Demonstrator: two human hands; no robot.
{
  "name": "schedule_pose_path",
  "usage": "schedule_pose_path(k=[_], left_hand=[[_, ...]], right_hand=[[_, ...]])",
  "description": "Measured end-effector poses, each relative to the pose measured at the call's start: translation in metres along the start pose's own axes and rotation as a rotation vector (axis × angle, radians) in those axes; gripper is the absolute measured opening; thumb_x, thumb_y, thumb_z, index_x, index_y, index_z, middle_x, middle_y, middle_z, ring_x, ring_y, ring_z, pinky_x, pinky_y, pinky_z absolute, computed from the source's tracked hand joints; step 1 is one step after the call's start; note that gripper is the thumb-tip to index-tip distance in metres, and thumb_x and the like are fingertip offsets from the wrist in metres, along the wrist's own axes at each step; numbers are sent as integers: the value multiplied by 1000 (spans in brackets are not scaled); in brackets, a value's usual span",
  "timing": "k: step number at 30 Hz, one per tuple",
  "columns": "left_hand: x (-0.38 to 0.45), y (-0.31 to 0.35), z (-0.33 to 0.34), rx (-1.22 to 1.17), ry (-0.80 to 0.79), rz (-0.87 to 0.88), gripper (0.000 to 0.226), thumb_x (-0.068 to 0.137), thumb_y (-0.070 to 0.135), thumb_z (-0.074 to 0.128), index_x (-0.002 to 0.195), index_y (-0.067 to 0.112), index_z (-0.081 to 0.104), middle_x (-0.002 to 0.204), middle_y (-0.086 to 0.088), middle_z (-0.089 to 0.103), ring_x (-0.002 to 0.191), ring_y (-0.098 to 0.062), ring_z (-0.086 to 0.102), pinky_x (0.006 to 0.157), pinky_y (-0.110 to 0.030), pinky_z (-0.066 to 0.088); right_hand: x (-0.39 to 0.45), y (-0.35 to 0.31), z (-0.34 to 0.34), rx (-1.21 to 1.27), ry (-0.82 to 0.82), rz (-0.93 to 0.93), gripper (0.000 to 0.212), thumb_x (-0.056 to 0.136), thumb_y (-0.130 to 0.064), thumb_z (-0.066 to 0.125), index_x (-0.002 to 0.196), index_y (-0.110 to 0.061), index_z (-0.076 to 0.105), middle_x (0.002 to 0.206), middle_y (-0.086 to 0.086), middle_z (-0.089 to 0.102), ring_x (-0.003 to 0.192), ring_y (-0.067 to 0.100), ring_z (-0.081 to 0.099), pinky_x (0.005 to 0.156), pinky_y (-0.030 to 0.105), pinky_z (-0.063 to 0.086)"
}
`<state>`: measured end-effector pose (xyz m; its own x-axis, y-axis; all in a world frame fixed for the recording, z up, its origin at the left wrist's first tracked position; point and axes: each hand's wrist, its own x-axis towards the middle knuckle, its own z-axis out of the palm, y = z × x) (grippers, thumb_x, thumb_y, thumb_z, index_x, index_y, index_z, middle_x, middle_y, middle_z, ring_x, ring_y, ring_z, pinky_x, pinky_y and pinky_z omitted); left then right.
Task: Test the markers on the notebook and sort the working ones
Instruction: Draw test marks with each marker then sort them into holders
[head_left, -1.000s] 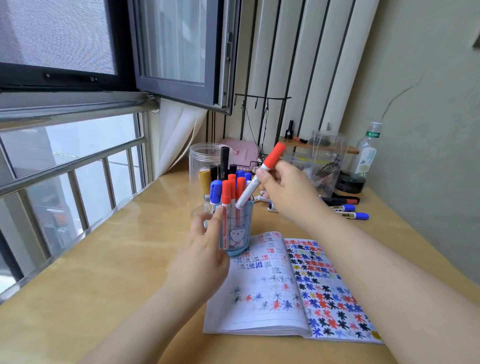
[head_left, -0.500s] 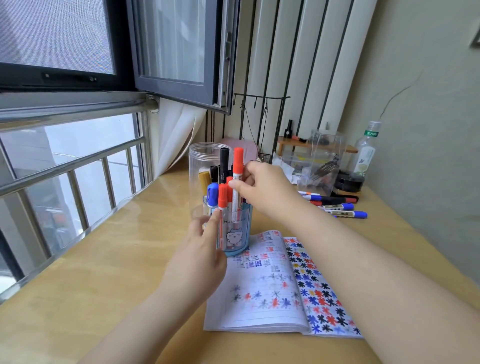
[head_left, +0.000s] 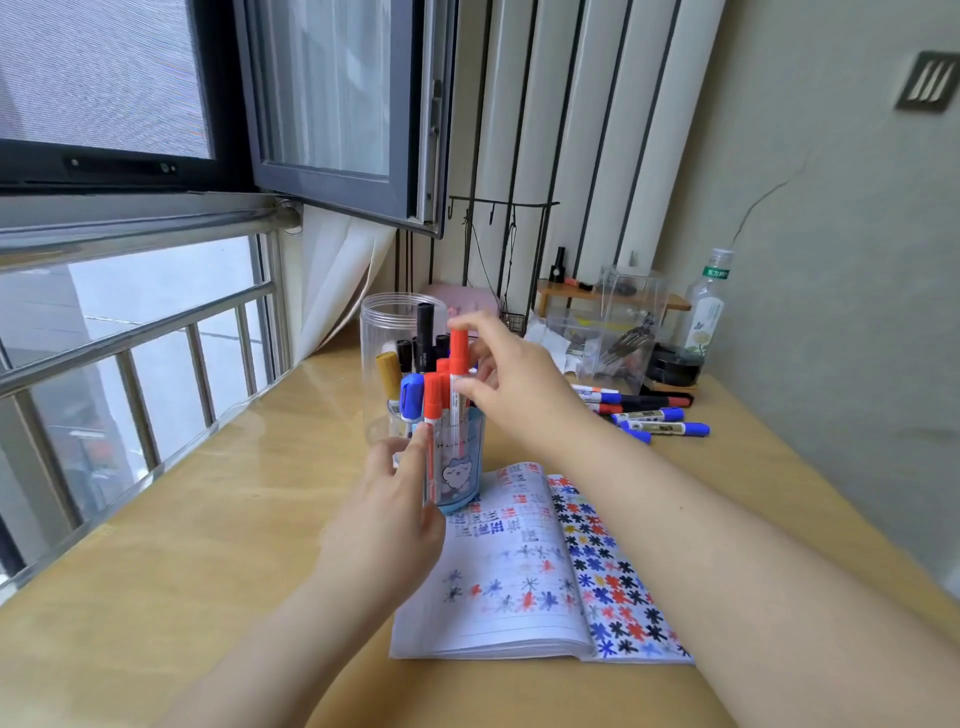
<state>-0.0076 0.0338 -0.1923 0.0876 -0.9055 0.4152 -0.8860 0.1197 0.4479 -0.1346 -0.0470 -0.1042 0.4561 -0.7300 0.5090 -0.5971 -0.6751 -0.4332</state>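
Red-capped marker (head_left: 458, 364), pinched by right hand (head_left: 511, 384), upright in clear cup (head_left: 460, 467).

There is only one view, from the camera on my head, looking forward and down over my forearms at the desk (head_left: 218, 525), with the window at my left and the wall at my right. It sits close to the notebook (head_left: 511, 582); the wide lens seems to bend the edges, so far clutter blurs.
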Motion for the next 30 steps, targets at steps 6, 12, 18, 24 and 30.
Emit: schedule_pose_path(k=[6,12,18,24,30], left_hand=[[-1,4,5,-48,26,41,56,87,18,50,140,21,32,133,2,37,107,-20,53,80,-29,44],[10,27,21,-84,7,142,32,87,23,45,118,18,48,108,2,57,97,-19,57,75,-31,45],[37,70,61,-136,-85,257,30,91,22,46,121,20,50,113,4,56,101,-14,54,80,-26,41],[52,100,101,-289,-62,258,28,93,21,48,120,16,54,114,2,57,102,-11,53,76,-16,34],[53,95,113,-283,17,306,27,92,22,50,117,15,57,109,3,58,100,-13,55,79,-23,41]], right_hand=[[-15,17,-2,134,-6,60,69,90,-15,60,143,-44,28,115,-10,58,87,2,54,78,10,39],[-50,64,-17,148,41,299,40,92,-17,57,130,-27,51,108,-5,56,91,10,55,70,11,38],[-98,136,-43,-29,-15,543,24,94,-18,56,117,-15,61,106,0,62,86,7,52,64,8,39],[-101,188,-55,-205,-43,599,29,93,-16,55,122,-14,59,105,-1,58,87,9,50,76,15,35],[-72,228,-43,-411,-84,474,39,95,-14,50,134,-13,50,135,5,47,123,23,43,99,24,29]])
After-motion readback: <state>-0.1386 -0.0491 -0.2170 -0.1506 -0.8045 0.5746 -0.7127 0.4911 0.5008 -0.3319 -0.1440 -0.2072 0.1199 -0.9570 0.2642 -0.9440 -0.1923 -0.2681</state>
